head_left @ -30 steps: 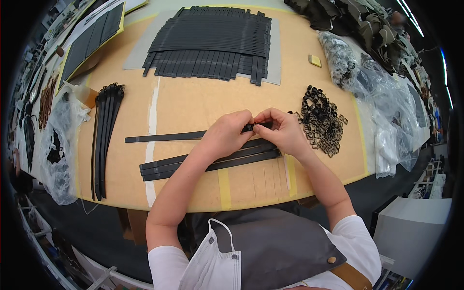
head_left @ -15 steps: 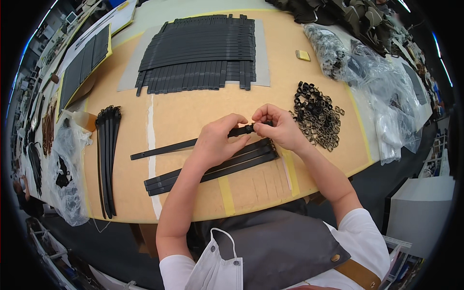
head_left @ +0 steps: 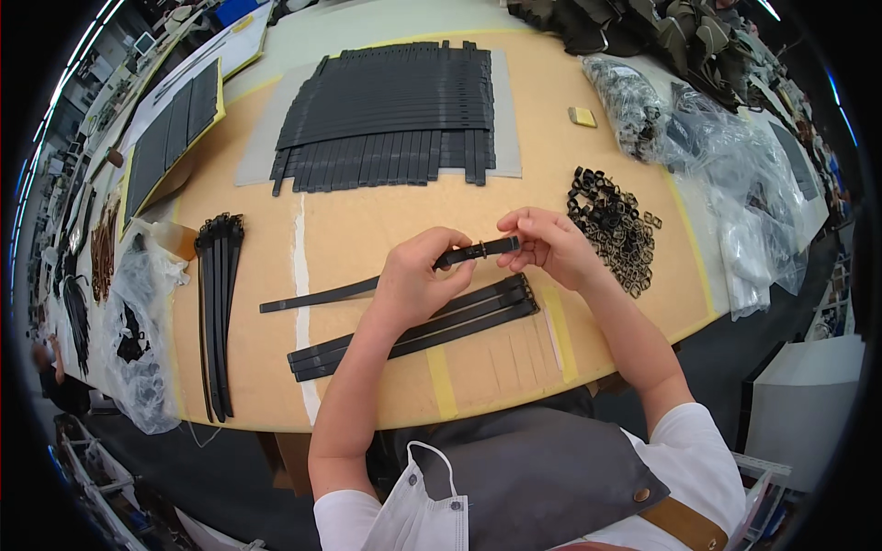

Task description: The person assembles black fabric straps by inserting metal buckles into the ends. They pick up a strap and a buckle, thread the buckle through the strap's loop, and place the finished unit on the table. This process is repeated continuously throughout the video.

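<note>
A long black strap (head_left: 322, 296) with a small metal buckle (head_left: 482, 249) runs through my left hand (head_left: 415, 277). That hand is closed in a pinch on the strap just left of the buckle. The strap's short right end overlaps the fingers of my right hand (head_left: 551, 248), which are loosely curled and apart. Whether they touch the strap is hard to see. Below my hands, several buckled black straps (head_left: 459, 321) lie side by side at a slant. A pile of small buckles and dark loops (head_left: 616, 230) sits right of my right hand.
Flat black straps (head_left: 386, 101) lie in a large stack on a grey sheet (head_left: 507, 138) at the back. More buckled straps (head_left: 219, 312) lie at left near a clear plastic bag (head_left: 142, 367). Plastic bags (head_left: 744, 184) and a small yellow block (head_left: 582, 117) are at right.
My right hand's fingers have loosened from their pinch by the buckle and moved slightly right. The buckle and the strap's short end now show. My left hand keeps its grip.
</note>
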{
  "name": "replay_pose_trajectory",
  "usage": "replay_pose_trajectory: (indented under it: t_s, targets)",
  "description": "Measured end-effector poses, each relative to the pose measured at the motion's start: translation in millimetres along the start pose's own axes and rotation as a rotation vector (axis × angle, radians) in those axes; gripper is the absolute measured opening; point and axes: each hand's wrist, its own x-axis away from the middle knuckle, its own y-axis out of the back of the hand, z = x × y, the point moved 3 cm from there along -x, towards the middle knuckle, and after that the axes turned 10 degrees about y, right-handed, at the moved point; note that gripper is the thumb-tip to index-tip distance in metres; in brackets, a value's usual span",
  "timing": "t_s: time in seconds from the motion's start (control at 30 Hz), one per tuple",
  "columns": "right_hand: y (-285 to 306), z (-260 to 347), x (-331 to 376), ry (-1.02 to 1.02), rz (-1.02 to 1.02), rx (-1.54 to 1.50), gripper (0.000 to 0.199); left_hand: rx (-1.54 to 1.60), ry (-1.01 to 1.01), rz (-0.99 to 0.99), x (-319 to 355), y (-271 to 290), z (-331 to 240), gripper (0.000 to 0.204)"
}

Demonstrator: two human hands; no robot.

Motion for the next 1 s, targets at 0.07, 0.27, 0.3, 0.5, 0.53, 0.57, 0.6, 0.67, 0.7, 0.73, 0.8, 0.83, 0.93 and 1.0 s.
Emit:
replay_pose_trajectory:
  t_s: [0.07, 0.27, 0.3, 0.5, 0.53, 0.57, 0.6, 0.67, 0.7, 0.73, 0.8, 0.83, 0.93, 1.0]
  targets:
    - [-3, 0, 5, -0.023, 0.021, -0.006, 0.027, 0.01, 0.004, 0.0, 0, 1, -2, 0.023]
    - [-2, -6, 3, -0.004, 0.127, -0.056, 0.031, -0.022, 0.034, 0.007, -1, 5, -6, 0.02]
    - [-6, -5, 3, 0.003, 0.137, -0.014, 0.03, -0.024, 0.029, 0.0, -1, 6, -8, 0.019]
    - [-10, -11, 2, 0.018, 0.204, 0.226, 0.028, -0.052, -0.059, 0.029, 2, -10, -11, 0.019]
    - [-11, -12, 1, 0.014, 0.2, 0.232, 0.031, -0.05, -0.078, 0.033, 1, -12, -11, 0.02]
    - [-11, -11, 3, 0.01, 0.177, 0.279, 0.037, -0.039, -0.084, 0.051, 1, -15, -13, 0.02]
    - [-14, -12, 4, -0.032, 0.154, 0.311, 0.039, -0.038, -0.078, 0.061, 2, -14, -13, 0.021]
    - [-26, 1, 6, -0.156, 0.179, 0.425, 0.042, -0.025, -0.081, 0.082, 4, -15, -10, 0.022]
    - [-27, -3, 9, -0.168, 0.178, 0.455, 0.038, -0.031, -0.083, 0.097, 8, -18, -9, 0.022]
    - [-29, -6, 11, -0.191, 0.18, 0.458, 0.035, -0.036, -0.084, 0.112, 10, -20, -10, 0.021]
    - [-35, -4, 12, -0.175, 0.157, 0.504, 0.03, -0.08, -0.116, 0.154, 9, -20, -7, 0.024]
    - [-35, -6, 12, -0.176, 0.162, 0.493, 0.03, -0.055, -0.108, 0.14, 9, -20, -4, 0.025]
    - [-27, -9, 8, -0.169, 0.156, 0.491, 0.03, -0.017, -0.001, 0.162, 5, -20, -6, 0.027]
    - [-28, -7, 7, -0.187, 0.142, 0.502, 0.029, -0.006, 0.009, 0.147, 5, -18, -1, 0.026]
